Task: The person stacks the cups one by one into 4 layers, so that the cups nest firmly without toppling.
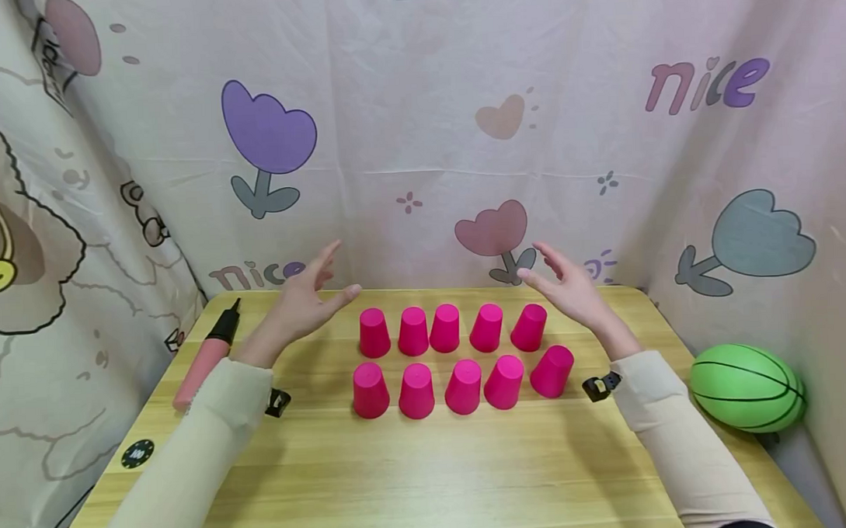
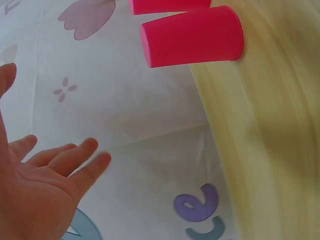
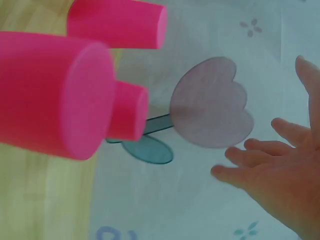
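Note:
Two rows of bright pink cups stand upside down on the wooden table, among them a back-left cup [image 1: 374,333] and a front-right cup [image 1: 552,372]. My left hand [image 1: 304,301] is held in the air left of the back row, fingers spread and thumb toward the cups. On the other side my right hand [image 1: 567,285] hovers beyond the right end of the rows, its fingers extended. Neither palm holds anything. The left wrist view has a pink cup [image 2: 192,37] near the table edge; a large pink cup [image 3: 55,95] fills the left of the right wrist view.
A pink bottle [image 1: 204,371] with a black nozzle lies at the left table edge, partly behind the left sleeve. Nearer is a round black disc [image 1: 137,453]. A green ball [image 1: 747,388] with black lines sits at the right edge. A printed curtain [image 1: 391,141] hangs behind the table.

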